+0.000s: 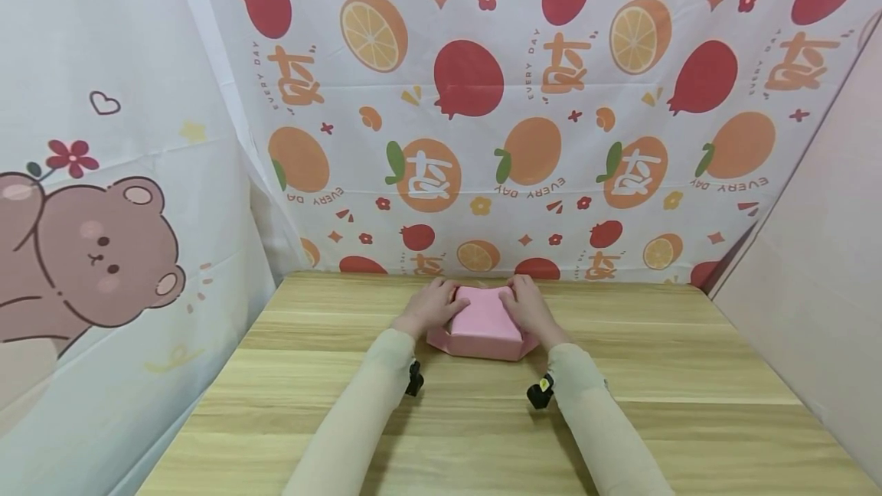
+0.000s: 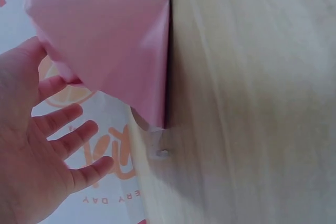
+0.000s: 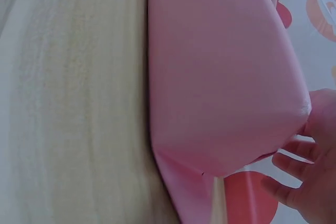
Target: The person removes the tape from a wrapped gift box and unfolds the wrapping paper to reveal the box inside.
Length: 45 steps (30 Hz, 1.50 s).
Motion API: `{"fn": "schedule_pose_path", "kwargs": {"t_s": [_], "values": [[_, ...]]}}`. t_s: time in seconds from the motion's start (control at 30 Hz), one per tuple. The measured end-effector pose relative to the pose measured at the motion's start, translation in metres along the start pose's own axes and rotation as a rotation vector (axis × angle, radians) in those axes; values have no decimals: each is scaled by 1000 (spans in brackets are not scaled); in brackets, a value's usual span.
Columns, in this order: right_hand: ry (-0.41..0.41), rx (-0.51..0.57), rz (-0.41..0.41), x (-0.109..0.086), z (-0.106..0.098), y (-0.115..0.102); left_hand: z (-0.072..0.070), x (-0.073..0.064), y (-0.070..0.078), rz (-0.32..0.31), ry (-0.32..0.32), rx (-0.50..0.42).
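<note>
A box wrapped in pink paper sits on the wooden table, with pointed paper flaps sticking out at both ends. My left hand holds its left end. The thumb lies on the top, and in the left wrist view the index finger touches the folded paper edge while the other fingers of the left hand spread apart. At the right end, my right hand holds the box the same way, thumb on top. In the right wrist view, fingers of the right hand reach the side fold; the thumb is partly hidden.
The wooden table ends at a fruit-print cloth just behind the box. A cloth with a bear print hangs on the left, and a pale wall stands on the right. A small clear, shiny piece lies by the left flap.
</note>
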State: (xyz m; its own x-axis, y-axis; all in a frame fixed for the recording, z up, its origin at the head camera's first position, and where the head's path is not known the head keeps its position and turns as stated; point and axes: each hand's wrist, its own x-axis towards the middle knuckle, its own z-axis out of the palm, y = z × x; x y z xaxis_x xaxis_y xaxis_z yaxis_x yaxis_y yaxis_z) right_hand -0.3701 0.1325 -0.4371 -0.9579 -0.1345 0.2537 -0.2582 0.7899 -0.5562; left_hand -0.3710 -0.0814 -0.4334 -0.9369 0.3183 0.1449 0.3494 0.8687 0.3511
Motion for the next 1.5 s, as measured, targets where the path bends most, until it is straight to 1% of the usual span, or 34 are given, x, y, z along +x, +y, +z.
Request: {"fn": "schedule_pose_path", "kwargs": {"t_s": [0.1,0.2,0.33,0.47,0.63,0.77,0.83,0.9,0.97,1.07,1.17,1.27,1.33,1.43,1.5], "values": [[19,11,-27,2,-2,-3,0,-1,1,-8,-6,-8],[16,50,-11,2,-6,-8,0,-3,1,-32,-2,-19],[14,69,-5,3,-12,-16,-1,-5,1,-52,9,-25],[22,64,-33,3,-17,-21,-1,-6,2,-47,14,-21],[22,55,-41,3,-22,-24,-3,-6,4,-36,17,-24],[36,50,-82,2,-27,-28,-7,-7,6,-16,40,-23],[52,35,-113,0,-31,-31,-9,-8,7,0,72,-19],[70,12,-150,-3,-35,-33,-12,-9,7,22,122,5],[92,-22,-189,-7,-39,-35,-15,-12,7,55,186,28],[130,-58,-251,-15,-45,-37,-19,-18,7,122,287,67],[179,-97,-301,-25,-50,-37,-24,-27,7,195,360,93],[212,-124,-334,-38,-57,-35,-28,-38,9,281,414,127],[225,-146,-363,-48,-61,-33,-31,-47,11,356,448,162],[237,-177,-423,-64,-68,-30,-35,-64,14,468,495,214],[240,-199,-472,-74,-72,-27,-38,-76,18,537,511,230]]}}
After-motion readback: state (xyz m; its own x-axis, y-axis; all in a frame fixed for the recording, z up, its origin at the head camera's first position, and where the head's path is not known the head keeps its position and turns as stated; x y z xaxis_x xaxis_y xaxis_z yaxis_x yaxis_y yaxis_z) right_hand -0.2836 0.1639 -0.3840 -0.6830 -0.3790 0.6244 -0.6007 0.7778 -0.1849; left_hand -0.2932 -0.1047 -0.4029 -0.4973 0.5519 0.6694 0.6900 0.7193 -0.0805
